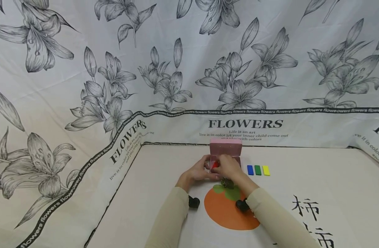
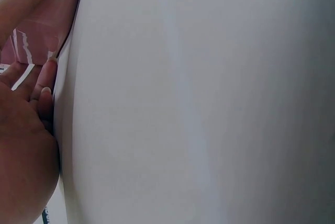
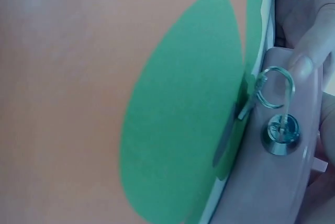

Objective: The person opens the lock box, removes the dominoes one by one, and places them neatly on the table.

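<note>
A pink lidded box (image 1: 225,148) stands at the far side of the table, its lid raised. My left hand (image 1: 201,170) grips the box at its left side, the thumb along the front; in the left wrist view, fingers (image 2: 44,80) touch the box wall. Over the box's inside, my right hand (image 1: 229,167) pinches a small red block (image 1: 214,165). Its fingers partly hide the block and the interior. On the box front, the right wrist view shows a round metal lock (image 3: 281,134) with a key in it and a key ring (image 3: 276,87) hanging on.
Blue (image 1: 250,170), green (image 1: 258,170) and yellow (image 1: 266,170) blocks lie in a row right of the box. A printed orange persimmon (image 1: 229,217) with green leaves and black characters (image 1: 305,206) mark the white table cover. A flower-patterned curtain (image 1: 177,86) hangs behind.
</note>
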Demonstrator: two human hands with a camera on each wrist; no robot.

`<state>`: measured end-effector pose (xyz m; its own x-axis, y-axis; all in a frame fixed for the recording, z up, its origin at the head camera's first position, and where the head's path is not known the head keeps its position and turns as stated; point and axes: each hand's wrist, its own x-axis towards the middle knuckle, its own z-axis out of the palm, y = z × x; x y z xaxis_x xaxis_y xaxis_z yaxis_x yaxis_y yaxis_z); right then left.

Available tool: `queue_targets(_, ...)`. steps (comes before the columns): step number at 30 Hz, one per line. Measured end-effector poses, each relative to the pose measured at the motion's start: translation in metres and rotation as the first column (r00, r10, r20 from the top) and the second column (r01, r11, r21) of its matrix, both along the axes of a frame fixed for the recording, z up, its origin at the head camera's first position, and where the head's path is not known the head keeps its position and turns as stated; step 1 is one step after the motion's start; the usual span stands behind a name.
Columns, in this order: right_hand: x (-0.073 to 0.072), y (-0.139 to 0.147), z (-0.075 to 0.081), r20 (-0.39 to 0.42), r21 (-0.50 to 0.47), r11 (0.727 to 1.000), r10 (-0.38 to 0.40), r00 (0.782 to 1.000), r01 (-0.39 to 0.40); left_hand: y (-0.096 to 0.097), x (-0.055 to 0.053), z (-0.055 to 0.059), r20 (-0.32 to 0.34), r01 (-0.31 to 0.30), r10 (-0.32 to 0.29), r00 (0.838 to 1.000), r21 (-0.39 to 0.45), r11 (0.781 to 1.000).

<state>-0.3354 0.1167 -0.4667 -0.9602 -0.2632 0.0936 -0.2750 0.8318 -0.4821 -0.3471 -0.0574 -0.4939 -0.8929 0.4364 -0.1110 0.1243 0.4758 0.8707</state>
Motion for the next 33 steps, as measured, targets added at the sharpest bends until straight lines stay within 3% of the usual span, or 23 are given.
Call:
queue_targets(6,0.004,0.006,0.006,0.040,-0.120,0.992,0.051,0.998,-0.046,0.000,0.000,-0.001,-0.007,0.003,-0.003,1.000,0.003,1.000)
queue_targets(17,0.015,0.022,0.016,0.025,-0.242,0.968,0.083,0.996,-0.075,-0.001,0.000,0.001,0.003,-0.004,0.004,1.000,0.012,1.000)
queue_targets(33,0.029,0.049,0.022,-0.049,-0.259,0.962,0.078,0.996,-0.088,0.001,0.000,-0.003,-0.005,0.002,-0.002,1.000,0.032,0.999)
